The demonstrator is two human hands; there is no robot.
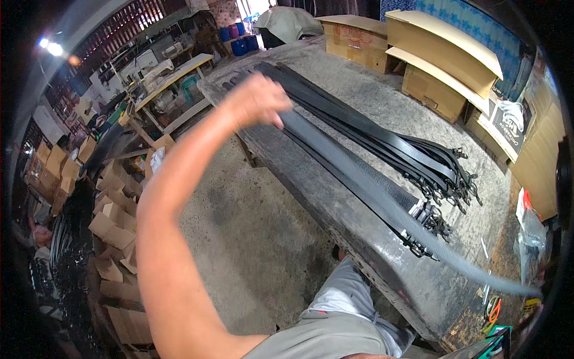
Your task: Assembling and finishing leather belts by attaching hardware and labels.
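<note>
My left arm reaches far out over the workbench, and my left hand (257,102), blurred by motion, is closed on one end of a black belt (359,167). This belt stretches diagonally to the right edge of the view, its far part smeared. Beneath it lies a small stack of black belts (382,185), with metal buckles (433,218) at the near right end. Beyond lies a larger bundle of black belts (382,137), its buckles (460,185) also toward the right. My right hand is out of view.
Cardboard boxes (442,54) line the bench's far side. Orange-handled scissors (493,311) and a clear plastic bag (532,239) are at the right. The long grey workbench (382,245) has its edge by my legs. Open cartons (116,221) stand on the left floor.
</note>
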